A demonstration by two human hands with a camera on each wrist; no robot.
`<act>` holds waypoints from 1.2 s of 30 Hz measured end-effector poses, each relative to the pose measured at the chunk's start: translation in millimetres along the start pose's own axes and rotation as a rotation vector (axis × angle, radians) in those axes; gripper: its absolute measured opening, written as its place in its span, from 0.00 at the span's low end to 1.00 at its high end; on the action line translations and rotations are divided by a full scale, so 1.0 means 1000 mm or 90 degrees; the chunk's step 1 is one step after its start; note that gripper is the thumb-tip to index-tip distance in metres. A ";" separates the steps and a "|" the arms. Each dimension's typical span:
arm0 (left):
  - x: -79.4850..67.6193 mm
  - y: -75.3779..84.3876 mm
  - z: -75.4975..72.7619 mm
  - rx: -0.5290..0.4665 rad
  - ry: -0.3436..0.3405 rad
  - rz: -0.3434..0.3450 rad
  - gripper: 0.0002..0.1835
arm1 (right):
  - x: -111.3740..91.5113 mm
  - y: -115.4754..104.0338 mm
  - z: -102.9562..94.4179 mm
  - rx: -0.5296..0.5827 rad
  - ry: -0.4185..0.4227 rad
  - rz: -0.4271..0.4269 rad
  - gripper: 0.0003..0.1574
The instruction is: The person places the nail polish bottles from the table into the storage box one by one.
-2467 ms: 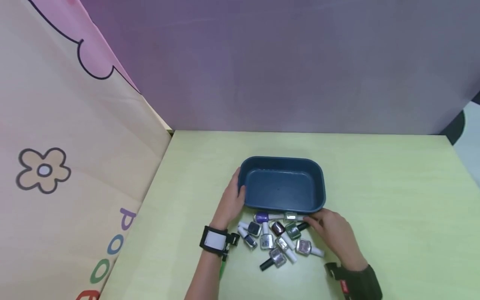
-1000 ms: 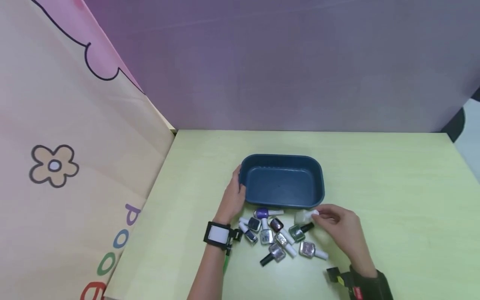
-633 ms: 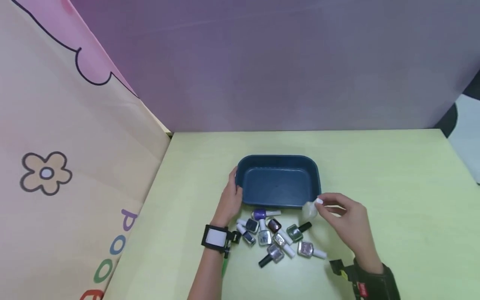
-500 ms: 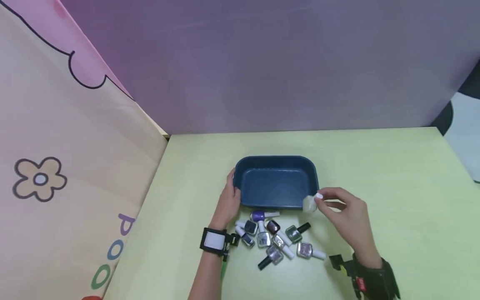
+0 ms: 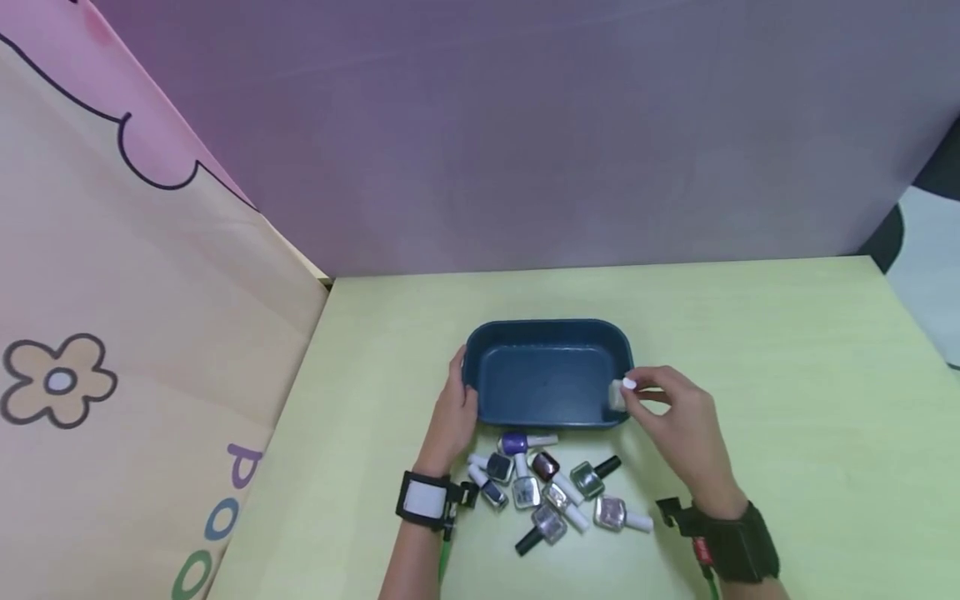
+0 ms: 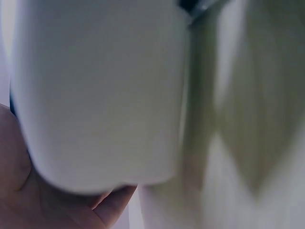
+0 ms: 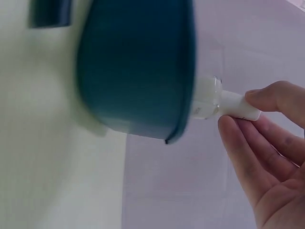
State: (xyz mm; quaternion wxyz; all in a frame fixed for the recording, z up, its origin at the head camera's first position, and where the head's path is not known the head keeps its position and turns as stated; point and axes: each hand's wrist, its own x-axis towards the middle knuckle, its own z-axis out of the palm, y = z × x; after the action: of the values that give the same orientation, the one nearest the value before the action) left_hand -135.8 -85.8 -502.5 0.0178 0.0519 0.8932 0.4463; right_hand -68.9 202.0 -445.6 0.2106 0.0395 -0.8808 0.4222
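A dark blue rectangular bin [image 5: 547,379] stands on the table, its inside bare. My left hand [image 5: 452,421] holds it by the left wall, fingers along the outside and thumb at the near left corner. Thumb and fingertips of my right hand [image 5: 678,425] pinch the white cap of a whitish nail polish bottle [image 5: 617,395] at the bin's near right corner. In the right wrist view that bottle [image 7: 207,98] shows just past the bin's rim [image 7: 188,71], partly hidden by it. Several nail polish bottles [image 5: 547,492] lie on their sides in front of the bin.
The pale green table [image 5: 787,375] spreads out on both sides. A purple-grey cloth [image 5: 562,133] hangs behind it, and a printed cloth [image 5: 172,317] with a flower hangs at the left. A blurred pale shape [image 6: 100,95] fills much of the left wrist view.
My right hand has taken the whitish bottle from the group, lifted it and brought it to the bin's near right corner. The left hand keeps its hold on the bin.
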 end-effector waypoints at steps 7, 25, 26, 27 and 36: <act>0.000 0.001 0.000 0.010 -0.001 -0.010 0.32 | 0.001 0.013 0.013 -0.080 0.012 -0.011 0.10; -0.016 -0.016 0.001 -0.024 0.005 -0.028 0.31 | -0.013 0.027 0.040 -0.167 0.014 -0.086 0.10; -0.016 -0.017 0.002 -0.025 0.005 -0.028 0.31 | -0.013 0.028 0.040 -0.170 0.014 -0.086 0.10; -0.016 -0.017 0.002 -0.026 0.005 -0.027 0.31 | -0.013 0.027 0.040 -0.172 0.014 -0.086 0.10; -0.014 -0.014 0.001 -0.014 0.015 -0.015 0.31 | -0.009 0.024 0.039 -0.198 -0.003 -0.097 0.11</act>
State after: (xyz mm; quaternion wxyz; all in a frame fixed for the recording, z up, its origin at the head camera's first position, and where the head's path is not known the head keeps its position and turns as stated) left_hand -123.0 -95.0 -515.0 0.0132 0.0360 0.8889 0.4565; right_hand -79.6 186.6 -488.9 0.2437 0.0744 -0.9305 0.2633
